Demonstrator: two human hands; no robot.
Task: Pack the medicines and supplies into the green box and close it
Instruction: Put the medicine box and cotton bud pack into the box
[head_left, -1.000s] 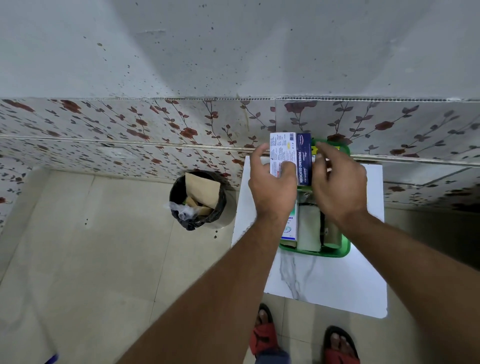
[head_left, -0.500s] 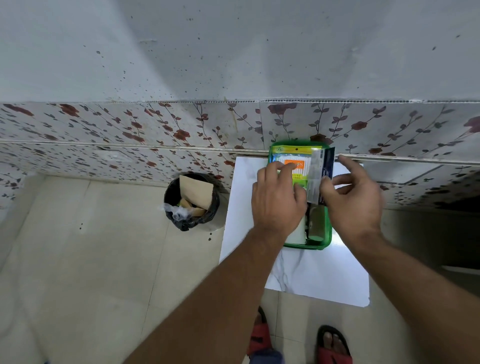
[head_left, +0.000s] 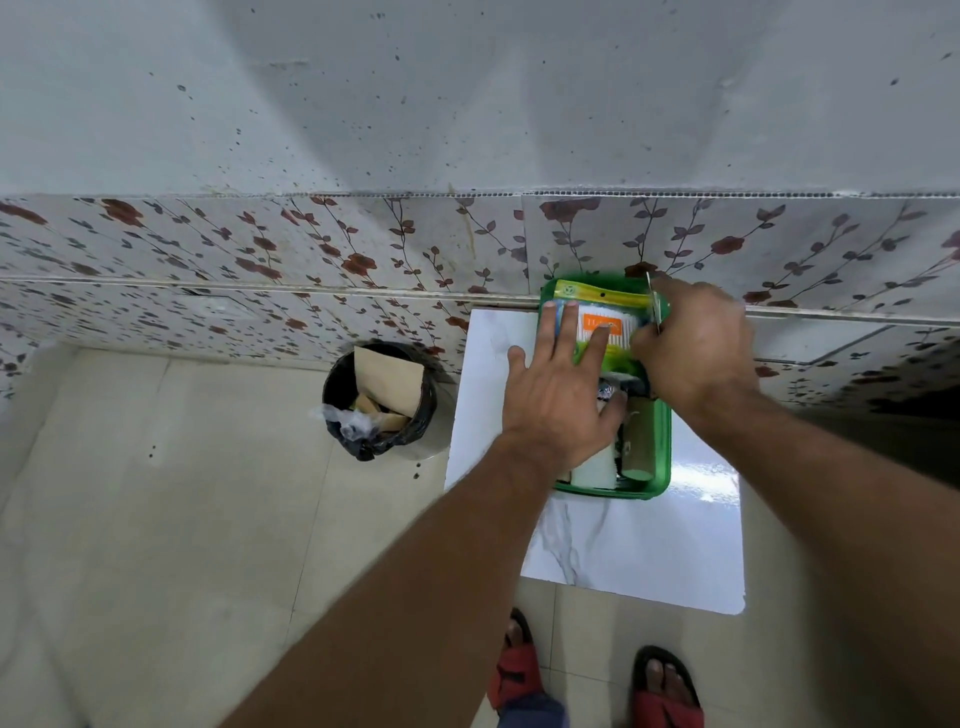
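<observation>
Both hands work over the green box (head_left: 658, 470), which sits on my white bench (head_left: 649, 551) against the flowered wall. My left hand (head_left: 563, 400) lies flat, fingers spread, on the yellow-green packet (head_left: 597, 301) inside. My right hand (head_left: 693, 343) pinches a thin item, possibly a carton seen edge-on, at the box's right side.

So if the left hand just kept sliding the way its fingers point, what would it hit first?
Probably the far wall of the green box, then the flowered wall tiles. The left hand already lies flat on the cotton swab packet.
</observation>
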